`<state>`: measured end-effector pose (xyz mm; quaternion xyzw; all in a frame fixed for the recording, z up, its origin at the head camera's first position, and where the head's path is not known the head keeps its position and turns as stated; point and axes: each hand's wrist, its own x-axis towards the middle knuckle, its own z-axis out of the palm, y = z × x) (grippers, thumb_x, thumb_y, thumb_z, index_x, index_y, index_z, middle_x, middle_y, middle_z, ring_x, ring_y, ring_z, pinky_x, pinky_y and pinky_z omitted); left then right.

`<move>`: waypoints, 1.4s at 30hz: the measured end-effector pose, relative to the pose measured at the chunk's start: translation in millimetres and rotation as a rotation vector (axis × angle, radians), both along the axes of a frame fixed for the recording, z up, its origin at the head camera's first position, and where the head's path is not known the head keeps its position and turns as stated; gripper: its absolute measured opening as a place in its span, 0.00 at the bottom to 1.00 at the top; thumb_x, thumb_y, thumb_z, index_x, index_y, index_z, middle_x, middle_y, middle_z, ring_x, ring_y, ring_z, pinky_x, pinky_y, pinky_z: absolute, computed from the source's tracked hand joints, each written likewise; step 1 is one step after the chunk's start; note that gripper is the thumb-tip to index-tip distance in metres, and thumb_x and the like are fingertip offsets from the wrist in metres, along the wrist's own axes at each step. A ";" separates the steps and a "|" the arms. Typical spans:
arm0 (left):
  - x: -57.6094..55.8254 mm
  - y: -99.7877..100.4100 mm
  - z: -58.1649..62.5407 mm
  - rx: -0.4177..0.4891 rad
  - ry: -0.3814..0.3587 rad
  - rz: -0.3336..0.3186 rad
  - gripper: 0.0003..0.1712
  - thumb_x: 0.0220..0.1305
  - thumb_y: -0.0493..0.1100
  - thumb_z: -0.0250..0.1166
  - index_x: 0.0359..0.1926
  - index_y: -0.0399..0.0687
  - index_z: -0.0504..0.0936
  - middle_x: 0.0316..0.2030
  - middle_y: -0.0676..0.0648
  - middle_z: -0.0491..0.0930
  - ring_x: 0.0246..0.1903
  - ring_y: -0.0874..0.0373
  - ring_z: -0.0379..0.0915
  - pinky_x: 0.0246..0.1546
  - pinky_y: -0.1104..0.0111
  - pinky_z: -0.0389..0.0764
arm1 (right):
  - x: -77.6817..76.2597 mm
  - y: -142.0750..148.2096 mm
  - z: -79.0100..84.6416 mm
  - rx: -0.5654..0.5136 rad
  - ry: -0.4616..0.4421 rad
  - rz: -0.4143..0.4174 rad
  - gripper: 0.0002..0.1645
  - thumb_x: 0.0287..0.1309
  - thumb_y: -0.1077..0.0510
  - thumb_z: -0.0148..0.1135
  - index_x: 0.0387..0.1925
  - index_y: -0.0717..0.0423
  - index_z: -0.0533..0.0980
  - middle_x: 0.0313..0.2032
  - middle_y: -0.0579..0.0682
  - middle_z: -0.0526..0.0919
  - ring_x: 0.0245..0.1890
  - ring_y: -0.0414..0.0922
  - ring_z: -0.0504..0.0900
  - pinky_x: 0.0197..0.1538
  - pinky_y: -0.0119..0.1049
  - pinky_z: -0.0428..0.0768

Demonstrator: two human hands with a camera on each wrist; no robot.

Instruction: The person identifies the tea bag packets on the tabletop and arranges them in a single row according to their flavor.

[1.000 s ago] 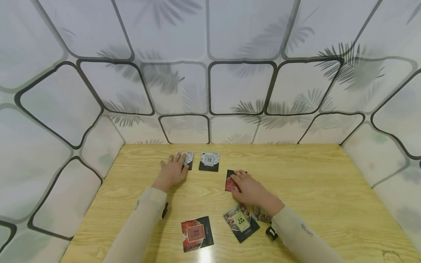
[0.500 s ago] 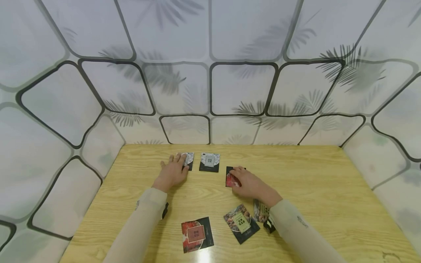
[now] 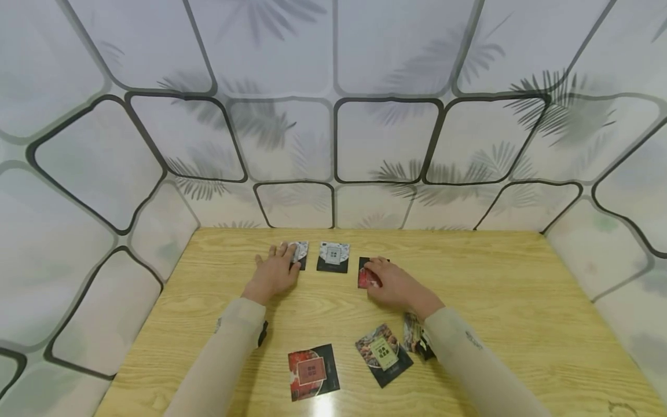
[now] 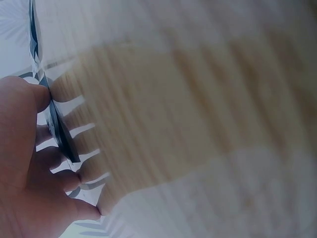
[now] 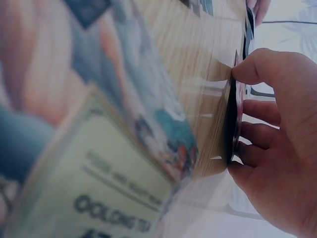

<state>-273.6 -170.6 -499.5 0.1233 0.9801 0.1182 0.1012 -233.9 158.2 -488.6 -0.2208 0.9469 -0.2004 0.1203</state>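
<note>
In the head view my left hand [image 3: 272, 274] rests with spread fingers on a white-and-black packet [image 3: 300, 253] near the table's back edge. A matching packet [image 3: 333, 257] lies just right of it. My right hand [image 3: 398, 284] holds a red-and-black packet [image 3: 363, 277] at the table, its arched fingers and thumb on it. The right wrist view shows that packet [image 5: 232, 119] edge-on beneath the fingertips. Close to that camera is a packet [image 5: 124, 193] printed "OOLONG TEA". In the left wrist view the left hand [image 4: 29, 153] touches its packet [image 4: 60, 131] from above.
Nearer on the wooden table [image 3: 495, 289] lie another red-and-black packet [image 3: 313, 372] and a tilted brown-and-black packet [image 3: 384, 354]. One more brown packet [image 3: 411, 332] is partly covered by the right sleeve [image 3: 469, 353]. Patterned fabric walls [image 3: 385, 139] enclose the back and sides.
The red-and-black packet under my right hand has slid away from me, level with the row of white-and-black packets. The right fingers look more bent. My left hand has stayed put.
</note>
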 end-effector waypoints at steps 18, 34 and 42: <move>1.6 1.1 2.2 -0.008 -0.002 0.012 0.38 0.85 0.56 0.42 0.86 0.47 0.49 0.84 0.36 0.46 0.83 0.31 0.40 0.74 0.23 0.45 | -14.7 3.1 -1.4 -0.007 0.008 0.014 0.41 0.70 0.50 0.53 0.80 0.62 0.62 0.80 0.66 0.61 0.81 0.65 0.57 0.79 0.63 0.63; 2.4 1.0 1.6 0.008 -0.009 0.014 0.38 0.85 0.56 0.43 0.85 0.47 0.50 0.84 0.36 0.46 0.83 0.30 0.40 0.74 0.23 0.44 | -19.2 2.8 -3.4 0.004 0.009 0.019 0.40 0.71 0.50 0.54 0.79 0.62 0.63 0.80 0.66 0.61 0.81 0.65 0.58 0.79 0.63 0.64; 1.7 1.0 2.4 0.003 -0.008 0.011 0.38 0.85 0.57 0.42 0.86 0.46 0.49 0.84 0.36 0.46 0.83 0.30 0.40 0.74 0.23 0.44 | -15.0 1.8 1.2 -0.037 0.068 0.020 0.40 0.72 0.51 0.55 0.79 0.62 0.62 0.79 0.65 0.62 0.81 0.66 0.57 0.78 0.64 0.63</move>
